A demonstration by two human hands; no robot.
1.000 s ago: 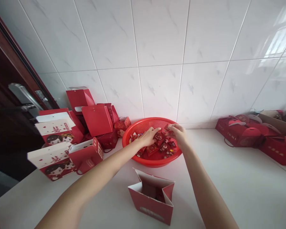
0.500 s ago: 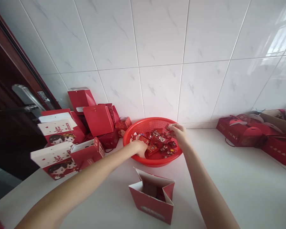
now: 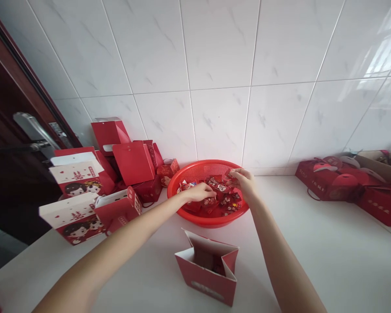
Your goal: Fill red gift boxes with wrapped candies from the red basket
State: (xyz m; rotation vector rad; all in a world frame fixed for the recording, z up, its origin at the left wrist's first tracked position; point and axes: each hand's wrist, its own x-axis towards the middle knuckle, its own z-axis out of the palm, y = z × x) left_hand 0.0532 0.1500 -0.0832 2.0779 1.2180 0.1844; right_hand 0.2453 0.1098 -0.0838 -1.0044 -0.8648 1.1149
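A round red plastic basket with perforated sides holds several wrapped candies. My left hand is over the candies in the basket's middle, its fingers pressed together at a red wrapper. At the basket's right side my right hand has thumb and fingers pinched on a small dark red wrapped candy. In front of the basket stands an open red box with white inner flaps and something dark red inside.
Several red and white boxes with cartoon figures are stacked at the left, near a dark door with a metal handle. More red boxes lie at the right by the tiled wall.
My left hand has moved right and slightly up, from the basket's left front part to its middle. My right hand has stayed nearly in place.
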